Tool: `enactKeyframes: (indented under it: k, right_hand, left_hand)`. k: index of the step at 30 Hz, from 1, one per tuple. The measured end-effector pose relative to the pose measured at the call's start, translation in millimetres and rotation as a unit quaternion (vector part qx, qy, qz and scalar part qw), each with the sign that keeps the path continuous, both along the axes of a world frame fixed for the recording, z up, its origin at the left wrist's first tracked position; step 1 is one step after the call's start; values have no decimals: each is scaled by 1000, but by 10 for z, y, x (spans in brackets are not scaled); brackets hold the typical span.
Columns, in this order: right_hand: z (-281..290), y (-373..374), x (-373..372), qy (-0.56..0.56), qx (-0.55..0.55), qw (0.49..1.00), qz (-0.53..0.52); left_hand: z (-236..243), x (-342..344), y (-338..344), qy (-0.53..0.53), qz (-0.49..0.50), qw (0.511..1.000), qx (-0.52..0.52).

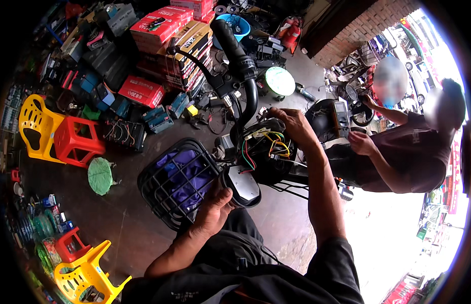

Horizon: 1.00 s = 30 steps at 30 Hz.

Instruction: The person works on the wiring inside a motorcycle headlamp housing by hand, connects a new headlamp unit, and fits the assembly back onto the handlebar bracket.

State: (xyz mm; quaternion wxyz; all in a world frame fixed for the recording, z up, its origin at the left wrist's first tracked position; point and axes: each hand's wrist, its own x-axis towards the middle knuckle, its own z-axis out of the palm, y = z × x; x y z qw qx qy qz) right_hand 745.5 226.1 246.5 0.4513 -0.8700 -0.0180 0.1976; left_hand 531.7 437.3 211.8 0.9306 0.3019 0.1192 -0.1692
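My left hand is closed on the edge of a rounded, black-rimmed part with a pale, shiny face, thumb uppermost. My right hand reaches forward to the black housing at the middle of an electric bike's handlebar; its fingertips are partly hidden, so what they grip cannot be made out. Between the hands, loose yellow, green and red wires with a pale connector spill from the opened housing. A black wire basket holding purple cloth is beside my left hand.
Across the bike, a person in a dark shirt stands at another vehicle. Red cartons and batteries lie ahead to the left. Yellow chairs, a red stool and a green-covered stool stand at left.
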Motion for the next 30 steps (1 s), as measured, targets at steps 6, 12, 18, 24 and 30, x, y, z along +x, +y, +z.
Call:
enactKeyframes:
  k: [6,12,18,24,30]
  right_hand:
    - [53,12,-47,104,182,976,-60]
    - [-83,-56,-1,102,193,974,-64]
    - [70,6,-50,111,179,976,-63]
    - [-85,-67,-19,141,244,956,-81]
    - [50,-33,-32,196,278,936,-89]
  left_hand:
    - [-119,23,-73,-10,-43,999,-19]
    - [-116,81,-164,-2,-33,999,-21]
    - [-154,128,-175,18,-49,999,-12]
    - [-152,104,-232,24,-32,999,24]
    - [-84,151,-157,38,-82,994,-56]
